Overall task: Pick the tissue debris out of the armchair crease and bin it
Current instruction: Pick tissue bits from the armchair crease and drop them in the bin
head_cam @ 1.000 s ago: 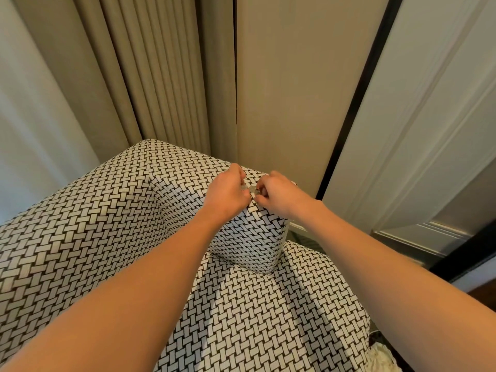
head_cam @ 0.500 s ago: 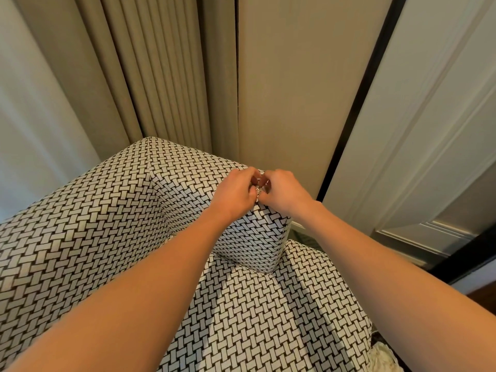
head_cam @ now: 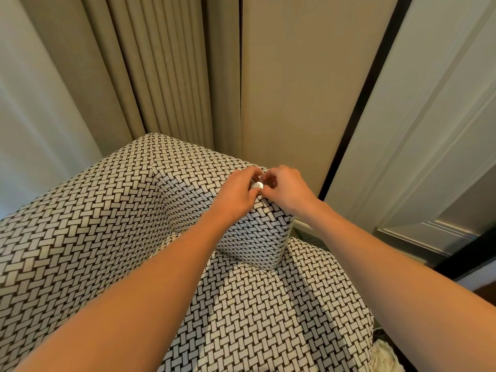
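Seen from above, a small whitish wad (head_cam: 256,185) is pinched between the curled fingertips of the left hand (head_cam: 236,196) and the right hand (head_cam: 288,190), both rested on the top corner of a black-and-white woven-pattern armchair (head_cam: 107,224) backed by beige curtains (head_cam: 166,76) and a white panelled door (head_cam: 429,116)

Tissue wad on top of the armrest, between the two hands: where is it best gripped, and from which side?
Probably pinch the tissue wad at its exposed rounded top, coming from above. It is small and appears to sit on the armrest top, underside against fabric. The left hand and right hand crowd both flanks, so only the top shows free.
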`<state>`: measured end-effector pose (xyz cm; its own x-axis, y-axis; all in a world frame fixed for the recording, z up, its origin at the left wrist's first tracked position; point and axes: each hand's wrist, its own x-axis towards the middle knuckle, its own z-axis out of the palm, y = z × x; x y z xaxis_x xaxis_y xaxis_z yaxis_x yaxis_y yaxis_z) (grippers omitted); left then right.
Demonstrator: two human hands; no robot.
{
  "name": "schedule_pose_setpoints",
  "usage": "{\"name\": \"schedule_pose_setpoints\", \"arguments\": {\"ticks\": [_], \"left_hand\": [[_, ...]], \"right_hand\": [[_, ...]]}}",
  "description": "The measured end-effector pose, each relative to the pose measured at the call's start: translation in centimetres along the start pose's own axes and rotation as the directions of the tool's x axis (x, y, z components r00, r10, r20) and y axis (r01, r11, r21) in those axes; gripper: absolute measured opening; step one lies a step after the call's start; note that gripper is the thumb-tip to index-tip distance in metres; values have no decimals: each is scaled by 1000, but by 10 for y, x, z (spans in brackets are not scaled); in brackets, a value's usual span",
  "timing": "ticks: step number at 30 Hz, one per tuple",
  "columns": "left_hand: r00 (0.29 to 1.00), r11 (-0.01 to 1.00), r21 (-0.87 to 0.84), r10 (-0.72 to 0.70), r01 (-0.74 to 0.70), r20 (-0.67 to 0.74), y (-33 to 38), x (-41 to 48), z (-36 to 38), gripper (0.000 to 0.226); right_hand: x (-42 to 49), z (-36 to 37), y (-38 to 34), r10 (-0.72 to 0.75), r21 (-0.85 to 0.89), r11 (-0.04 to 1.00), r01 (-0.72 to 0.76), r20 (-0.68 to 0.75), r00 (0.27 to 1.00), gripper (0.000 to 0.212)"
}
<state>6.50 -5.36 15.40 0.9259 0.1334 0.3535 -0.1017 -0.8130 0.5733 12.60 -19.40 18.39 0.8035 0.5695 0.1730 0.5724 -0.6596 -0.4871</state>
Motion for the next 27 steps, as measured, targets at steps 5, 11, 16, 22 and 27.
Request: {"name": "schedule_pose_setpoints", "arguments": {"ticks": [5,11,16,22,27], "left_hand": [[997,997,34,-73,74,-36,2,6,4,29],[990,990,-37,-139,138,-34,5,15,1,24],[985,983,-70,-172,171,-5,9,17,0,23],[977,966,-154,-212,208,-6,11,8,1,30],[961,938,-221,-276,268,-7,15,6,0,40]], "right_hand": [[1,4,3,-32,-32,999,32,-2,999,20],[3,4,4,-50,-94,994,51,5,999,14],[4,3,6,-48,-27,998,49,32,998,18],[8,2,3,-63,5,998,63,51,997,29],[12,2,-3,-88,-35,995,92,95,992,30]]}}
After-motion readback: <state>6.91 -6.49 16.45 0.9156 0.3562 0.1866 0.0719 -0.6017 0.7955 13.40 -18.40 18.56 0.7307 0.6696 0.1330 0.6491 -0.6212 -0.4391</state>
